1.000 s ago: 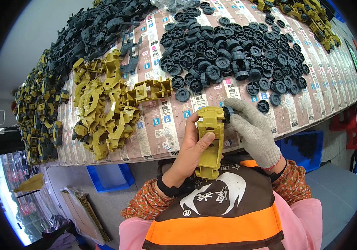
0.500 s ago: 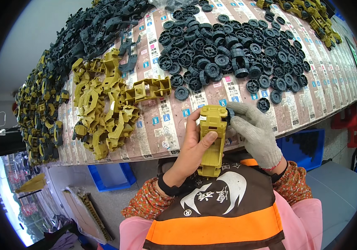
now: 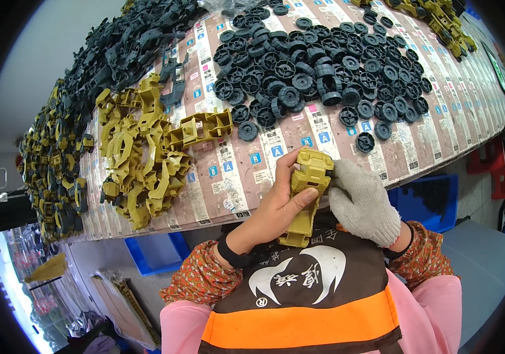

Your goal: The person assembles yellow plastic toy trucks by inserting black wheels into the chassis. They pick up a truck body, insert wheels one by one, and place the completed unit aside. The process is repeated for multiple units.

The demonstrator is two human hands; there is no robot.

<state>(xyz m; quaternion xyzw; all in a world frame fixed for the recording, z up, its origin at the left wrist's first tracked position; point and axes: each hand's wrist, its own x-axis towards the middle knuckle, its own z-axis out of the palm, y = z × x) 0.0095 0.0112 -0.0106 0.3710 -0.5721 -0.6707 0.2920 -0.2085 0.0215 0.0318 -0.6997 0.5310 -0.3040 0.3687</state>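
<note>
My bare left hand [image 3: 270, 212] grips a mustard-yellow toy vehicle body [image 3: 305, 203], thumb across it and fingers behind its left side. The body stands tilted, its upper end leaning right. My right hand [image 3: 365, 203], in a pale grey knit glove, presses against the body's right side near that upper end. Its fingers are closed around a dark toy wheel [image 3: 331, 173], of which only a sliver shows between glove and body. Beyond my hands lies a large pile of dark grey toy wheels [image 3: 323, 76], with one wheel [image 3: 365, 142] lying apart at its near edge.
On the patterned table [image 3: 234, 194], yellow body parts [image 3: 146, 159] are heaped at left. Dark grey parts [image 3: 122, 53] and yellow-and-grey assemblies [image 3: 58, 171] lie beyond them. More assemblies [image 3: 441, 23] sit far right. Blue bins [image 3: 158, 251] stand below the table edge, near red stools [image 3: 503, 183].
The yellow body has tilted, its upper end shifting slightly right. My gloved fingers have closed in lower against its side, and less of the dark wheel shows. The whole view has shifted slightly.
</note>
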